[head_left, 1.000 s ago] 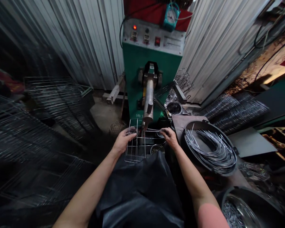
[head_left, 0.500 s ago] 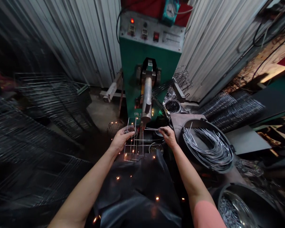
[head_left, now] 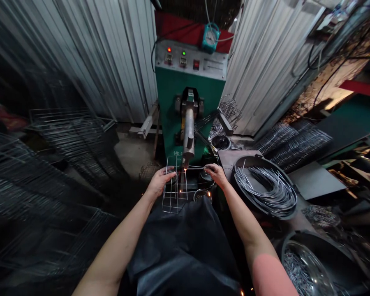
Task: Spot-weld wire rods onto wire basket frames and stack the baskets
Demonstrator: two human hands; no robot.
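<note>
My left hand [head_left: 160, 180] is closed on the upper left side of a small wire rack [head_left: 175, 199], whose grid hangs down in front of the dark apron. In my right hand [head_left: 216, 174], thumb and fingers pinch the end of a thin metal wire [head_left: 195, 167]. That wire runs left to the electrode tip of a spot welder [head_left: 188, 131], where a small orange glow shows at the contact. The rack's edge lies close beside the tip; exactly how wire and rack meet is too small to tell.
On the right, a round black tray [head_left: 291, 211] holds many bent wires, and a metal bowl [head_left: 319, 263] holds small metal pieces. Stacked wire racks [head_left: 77, 139] stand at the left. The welder's control panel [head_left: 212, 65] has red and green lights lit.
Sparks that flew across the apron are mostly gone. A green light has come on at the panel. The view has shifted slightly; both hands keep their grips near the tip.
</note>
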